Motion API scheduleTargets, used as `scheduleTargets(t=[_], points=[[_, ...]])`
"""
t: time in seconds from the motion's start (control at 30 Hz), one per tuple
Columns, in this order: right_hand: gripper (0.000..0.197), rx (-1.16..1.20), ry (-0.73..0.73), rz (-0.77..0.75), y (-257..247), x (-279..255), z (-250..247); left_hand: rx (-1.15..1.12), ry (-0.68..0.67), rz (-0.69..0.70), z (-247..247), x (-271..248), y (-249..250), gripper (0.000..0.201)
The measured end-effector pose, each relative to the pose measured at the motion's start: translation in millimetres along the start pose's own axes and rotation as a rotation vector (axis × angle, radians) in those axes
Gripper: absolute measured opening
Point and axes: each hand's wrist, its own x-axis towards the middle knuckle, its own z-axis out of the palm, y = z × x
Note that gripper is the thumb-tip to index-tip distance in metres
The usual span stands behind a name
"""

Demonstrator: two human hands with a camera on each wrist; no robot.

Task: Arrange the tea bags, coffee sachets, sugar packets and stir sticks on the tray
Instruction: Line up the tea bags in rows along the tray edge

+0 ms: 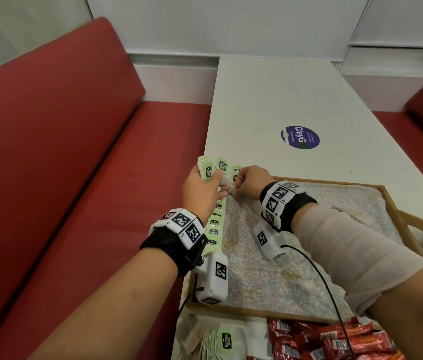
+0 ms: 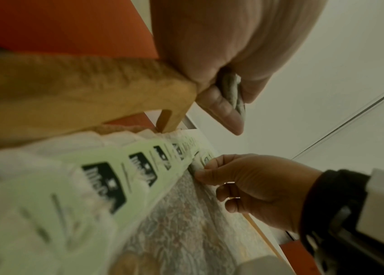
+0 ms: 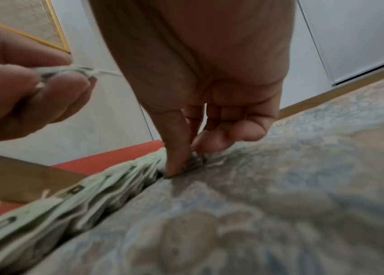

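Note:
A wooden tray (image 1: 389, 196) lined with floral cloth lies on the white table. A row of green-labelled tea bags (image 1: 214, 229) runs along its left edge. My left hand (image 1: 213, 179) hovers over the tray's far left corner and grips a small stack of tea bags (image 1: 206, 168). Beside it my right hand (image 1: 236, 189) pinches one tea bag (image 1: 235, 174) at the far end of the row. In the right wrist view the fingertips (image 3: 174, 167) press that tea bag (image 3: 196, 161) down onto the cloth. The left wrist view shows the held stack (image 2: 233, 91) and the row (image 2: 115, 182).
Loose tea bags (image 1: 220, 341) and a heap of red coffee sachets (image 1: 335, 339) lie on the table in front of the tray. A round purple sticker (image 1: 300, 137) is farther back. A red bench (image 1: 75, 165) runs along the table's left edge.

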Motion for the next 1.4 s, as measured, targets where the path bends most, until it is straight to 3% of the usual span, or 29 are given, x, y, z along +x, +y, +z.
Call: scheduleTargets(t=[0.1,0.2,0.3,0.43,0.63,0.8,0.97,1.1,1.4], points=[[0.02,0.129,0.02,-0.068,-4,-2,-4,0.002,0.002,-0.007,0,1,-1,0.015],[0.026,0.465,0.05,-0.112,-8,-11,-12,0.012,-0.004,0.01,0,1,0,0.015],[0.029,0.694,-0.036,-0.102,-11,-22,-18,0.031,-0.009,0.029,0,0,0,0.012],[0.017,0.776,-0.117,-0.129,-10,-25,-19,0.033,-0.033,0.033,0,0,0,0.011],[0.016,0.907,0.002,-0.092,-4,-19,-21,-0.065,-0.002,-0.012,1,-1,4,0.006],[0.019,0.769,0.117,-0.007,8,-10,-18,-0.079,0.017,-0.03,1,1,3,0.008],[0.019,0.536,0.033,0.059,16,-7,-9,-0.056,0.007,-0.024,1,2,2,0.013],[0.023,0.5,-0.052,0.097,16,-7,-3,-0.044,-0.002,-0.026,1,2,3,0.015],[0.032,0.37,-0.009,0.169,8,0,-1,-0.024,-0.004,-0.021,1,1,3,0.013]])
